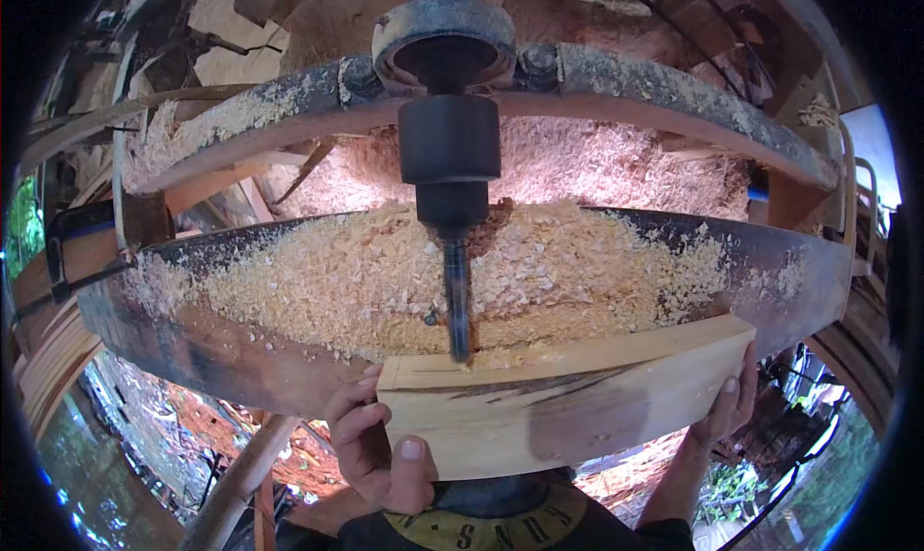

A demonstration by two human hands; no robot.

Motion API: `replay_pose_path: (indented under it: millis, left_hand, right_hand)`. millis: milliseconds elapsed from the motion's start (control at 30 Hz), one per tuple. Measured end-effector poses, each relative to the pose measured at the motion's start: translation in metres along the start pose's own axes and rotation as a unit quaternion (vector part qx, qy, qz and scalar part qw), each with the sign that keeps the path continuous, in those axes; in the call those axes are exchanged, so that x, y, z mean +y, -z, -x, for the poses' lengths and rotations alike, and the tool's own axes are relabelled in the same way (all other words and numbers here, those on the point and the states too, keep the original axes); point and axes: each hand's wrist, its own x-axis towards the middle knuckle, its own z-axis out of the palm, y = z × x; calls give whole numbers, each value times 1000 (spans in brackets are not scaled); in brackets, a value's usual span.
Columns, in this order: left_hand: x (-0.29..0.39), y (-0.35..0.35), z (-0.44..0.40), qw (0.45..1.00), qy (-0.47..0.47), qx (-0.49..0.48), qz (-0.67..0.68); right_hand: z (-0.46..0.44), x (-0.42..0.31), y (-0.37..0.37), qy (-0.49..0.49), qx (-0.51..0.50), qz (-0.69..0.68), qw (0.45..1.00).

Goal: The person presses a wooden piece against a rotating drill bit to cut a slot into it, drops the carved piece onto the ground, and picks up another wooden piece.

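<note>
Pinched between thumb and fingers at both ends, a pale wooden block point(568, 402) was at five o'clock from the middle of the view, its right end higher in the view than its left. The left hand point(385, 445), at seven o'clock, clasped one end, with the thumb low on the near face and the fingers bent about the corner. At four o'clock the right hand point(734, 397) gripped the other end, thumb against the near face and fingers along the end. Dark streaks ran across that face, and a rounded darker patch (shadow or stain, I could not tell) sat right of its middle.

At twelve o'clock a black chuck point(449, 147) hung beneath a dusty metal collar point(445, 33), and a straight metal drill bit point(456, 301) pointed down from it. Its tip met the block's top face in the view, toward the left end; whether it had entered the wood was unclear. Beyond the block, sawdust and chips point(337, 272) covered much of a dark worktable point(279, 368), whose barer near side showed at eight o'clock. A dust-coated beam point(664, 89) ran from ten o'clock to two. A round wooden pole point(241, 481) slanted at half past seven, and a yellow shirt emblem point(423, 524) showed near six.
</note>
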Motion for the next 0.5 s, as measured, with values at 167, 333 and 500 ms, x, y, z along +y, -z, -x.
replay_pose_path:
  millis: [167, 333, 500]
  left_hand:
    - [9, -9, -4, 999, 28, 16, -2]
    - [4, -6, -4, 999, 23, 24, -10]
    - [2, -12, -2, 999, 16, 50, 3]
  right_hand:
    - [-3, -5, -2, 9, -13, 4, 1000]
    - [-5, -6, -7, 15, -14, -14, 1000]
    - [-8, -6, -8, 21, -6, 8, 1000]
